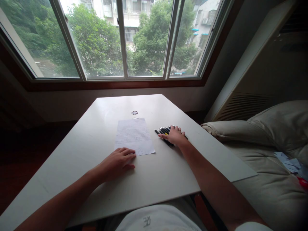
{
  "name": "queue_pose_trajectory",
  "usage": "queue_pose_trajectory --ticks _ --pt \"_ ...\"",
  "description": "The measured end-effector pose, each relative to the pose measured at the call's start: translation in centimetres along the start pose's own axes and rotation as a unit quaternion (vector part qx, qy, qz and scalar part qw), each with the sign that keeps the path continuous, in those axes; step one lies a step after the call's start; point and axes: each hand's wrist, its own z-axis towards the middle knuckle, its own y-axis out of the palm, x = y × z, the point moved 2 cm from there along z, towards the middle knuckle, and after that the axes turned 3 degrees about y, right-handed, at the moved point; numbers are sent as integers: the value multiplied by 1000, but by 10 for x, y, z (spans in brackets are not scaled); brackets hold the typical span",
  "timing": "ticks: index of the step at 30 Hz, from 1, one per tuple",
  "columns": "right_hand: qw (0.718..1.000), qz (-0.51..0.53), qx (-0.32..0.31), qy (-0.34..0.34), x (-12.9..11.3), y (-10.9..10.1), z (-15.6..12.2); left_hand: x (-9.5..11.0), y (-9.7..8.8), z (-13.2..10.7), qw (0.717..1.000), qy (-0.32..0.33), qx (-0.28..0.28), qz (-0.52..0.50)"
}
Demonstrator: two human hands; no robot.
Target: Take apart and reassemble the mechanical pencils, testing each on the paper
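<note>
A sheet of paper (pixel 134 134) covered in handwriting lies in the middle of a white table (pixel 91 141). My left hand (pixel 117 162) rests flat on the table with its fingertips on the paper's near left corner, fingers stretched out. To the right of the sheet lies a row of several pens (pixel 163 131), dark with some yellow. My right hand (pixel 175 134) lies palm down on top of them, fingers extended and covering most of the row.
A small round dark mark (pixel 134 112) sits on the table beyond the paper. A bed with a beige quilt and pillow (pixel 276 128) is to the right, with blue paper scraps (pixel 288 162) on it. A wide window (pixel 125 41) faces trees ahead.
</note>
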Motion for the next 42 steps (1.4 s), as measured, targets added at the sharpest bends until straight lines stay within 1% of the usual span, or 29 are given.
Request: queue_pose_trajectory --ticks 6,8,9,11,12,13,14,16,17,18,20,21,24,26,28,30,35,38,42 --pt "999 8 26 17 7 1 9 0 0 0 1000 5 2 3" --pt "999 11 50 3 4 0 7 0 0 0 1000 7 5 4" --pt "997 15 69 -15 0 0 4 0 0 0 1000 7 9 4" --pt "989 39 117 -84 -14 -3 -9 -1 2 -1 1000 6 22 5" --pt "978 61 145 -137 -24 -4 -18 -2 4 -1 999 2 32 8" --pt "961 89 163 -202 -34 -5 -29 -3 5 0 999 -4 42 13" --pt "939 123 175 -270 -45 -6 -41 -4 7 0 998 -14 54 20" --pt "889 174 157 -393 -65 -4 -65 -7 10 2 995 -40 86 37" --pt "867 182 144 -441 -73 -2 -77 -9 11 4 992 -57 105 45" --pt "851 177 128 -478 -80 1 -86 -11 13 5 988 -74 123 53" --pt "833 145 88 -526 -89 9 -101 -15 15 8 982 -102 145 67" --pt "829 126 67 -541 -91 13 -105 -18 17 10 980 -111 147 73" --pt "834 73 2 -548 -93 24 -110 -25 25 13 981 -129 117 82" --pt "845 48 -37 -531 -92 29 -110 -30 31 14 982 -149 82 77" --pt "856 28 -61 -512 -92 32 -109 -34 36 14 981 -172 51 69" --pt "862 18 -69 -503 -91 33 -108 -37 39 13 980 -188 31 65" --pt "863 16 -77 -498 -86 32 -103 -35 37 12 979 -191 6 65" --pt "866 12 -80 -494 -80 32 -97 -34 35 13 979 -194 -6 63" --pt "865 8 -79 -495 -76 32 -92 -34 35 13 978 -197 -7 62"
